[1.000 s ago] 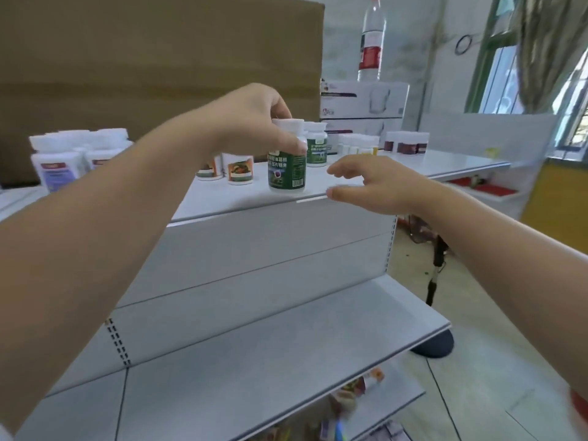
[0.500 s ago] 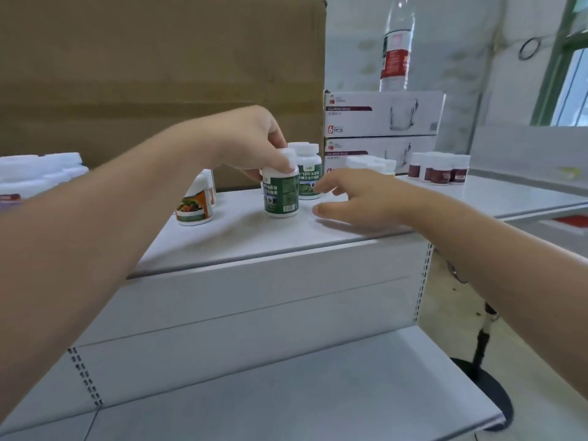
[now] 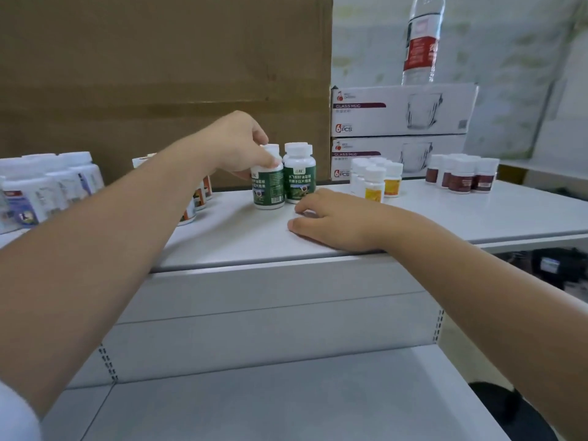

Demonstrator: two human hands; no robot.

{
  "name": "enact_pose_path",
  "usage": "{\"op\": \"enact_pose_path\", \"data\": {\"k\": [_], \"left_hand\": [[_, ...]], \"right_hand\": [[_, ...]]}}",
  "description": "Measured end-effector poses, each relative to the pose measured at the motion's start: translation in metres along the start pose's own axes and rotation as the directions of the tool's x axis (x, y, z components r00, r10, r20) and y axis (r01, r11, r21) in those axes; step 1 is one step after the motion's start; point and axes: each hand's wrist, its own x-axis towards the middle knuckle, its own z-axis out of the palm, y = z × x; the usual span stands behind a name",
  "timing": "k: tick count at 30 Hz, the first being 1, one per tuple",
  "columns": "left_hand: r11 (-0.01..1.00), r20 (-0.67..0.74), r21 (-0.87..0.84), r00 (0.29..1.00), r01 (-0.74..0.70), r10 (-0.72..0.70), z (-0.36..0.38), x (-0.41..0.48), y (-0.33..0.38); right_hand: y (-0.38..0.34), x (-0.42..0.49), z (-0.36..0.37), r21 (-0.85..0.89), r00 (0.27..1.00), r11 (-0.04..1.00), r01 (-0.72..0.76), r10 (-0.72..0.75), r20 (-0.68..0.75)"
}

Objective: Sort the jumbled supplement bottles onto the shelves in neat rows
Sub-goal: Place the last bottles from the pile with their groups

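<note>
My left hand (image 3: pixel 237 148) pinching green bottle (image 3: pixel 268 189) at frame centre, beside twin (image 3: pixel 299 176); right hand (image 3: pixel 334 219) spread, flat on top shelf (image 3: pixel 477 211). Most groups look rowed; lower shelf (image 3: pixel 286 396) bare.

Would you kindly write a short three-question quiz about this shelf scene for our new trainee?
1. True or false: the left hand grips a green-label bottle near its cap.
2. Which bottles stand nearest the glass mug boxes? A yellow-label B green-label
3. Fill in: the right hand rests on the top ____, holding nothing.

Key: 1 true; 2 A, the yellow-label bottles; 3 shelf.
</note>
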Motion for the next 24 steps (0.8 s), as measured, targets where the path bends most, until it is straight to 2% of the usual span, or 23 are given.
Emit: {"op": "enact_pose_path", "data": {"k": [8, 11, 14, 20, 24], "left_hand": [[0.997, -0.099, 0.076, 0.995, 0.003, 0.004, 0.002, 0.001, -0.011], [0.966, -0.069, 0.259, 0.998, 0.010, 0.009, -0.009, -0.005, -0.005], [0.911, -0.068, 0.412, 0.997, 0.002, 0.029, -0.024, -0.024, 0.008], [0.913, 0.169, 0.398, 0.985, -0.091, 0.025, 0.002, -0.058, 0.048], [0.924, 0.219, 0.367, 0.975, -0.109, 0.029, 0.049, -0.058, 0.080]], "right_hand": [[0.000, -0.001, 0.000, -0.013, 1.000, 1.000, 0.004, -0.004, 0.015], [-0.002, -0.004, -0.003, -0.027, 1.000, 1.000, 0.002, -0.002, -0.002], [0.001, -0.012, -0.009, -0.068, 0.996, 0.997, 0.025, -0.031, -0.088], [0.047, -0.045, -0.032, -0.071, 0.987, 0.997, 0.007, -0.019, -0.163], [0.103, -0.075, -0.049, -0.084, 0.987, 0.996, -0.031, 0.017, -0.162]]}}
